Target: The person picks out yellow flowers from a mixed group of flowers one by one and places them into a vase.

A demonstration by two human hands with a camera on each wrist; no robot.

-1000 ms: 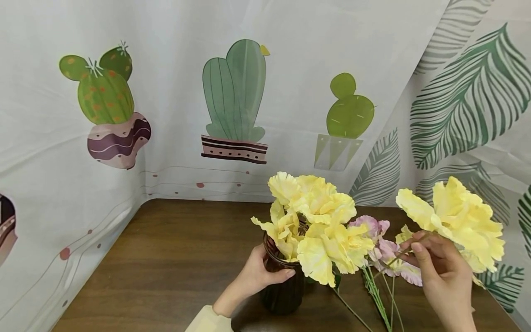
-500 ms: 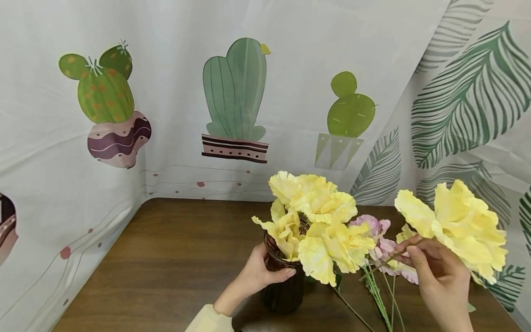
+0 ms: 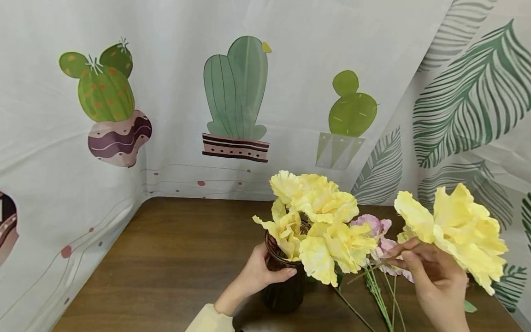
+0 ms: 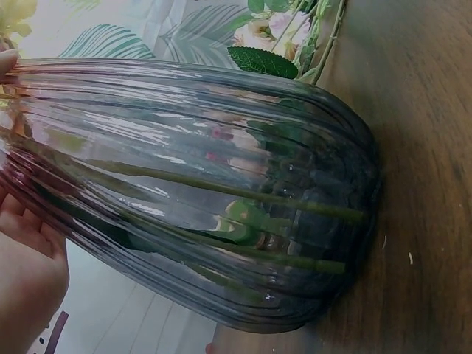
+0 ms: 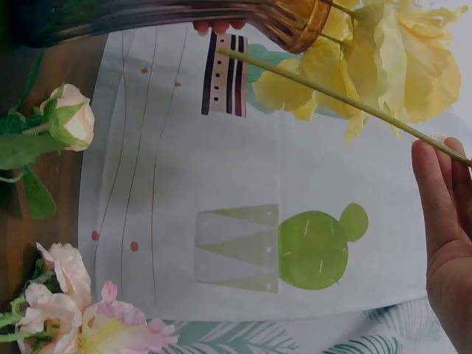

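- Head view: compared with one second ago, the right hand [image 3: 435, 279] has come slightly closer to the vase [image 3: 284, 295]. It pinches the stem [image 5: 317, 88] of a yellow flower [image 3: 460, 235], which is at the right of the vase, its large ruffled head a little lower than before. The left hand [image 3: 262, 273] has stayed curled around the upper part of the vase. Yellow blooms [image 3: 321, 207] stand in the vase; pink flowers [image 3: 373, 226] lie at its right on the brown table [image 3: 195, 244].
- Left wrist view: the vase is ribbed, see-through glass, greyish blue toward its base and reddish near its mouth. Green stalks [image 4: 236, 189] reach down inside it.
- Right wrist view: the held stem is thin and green, its free end near the vase's neck; whether they touch, I cannot tell.
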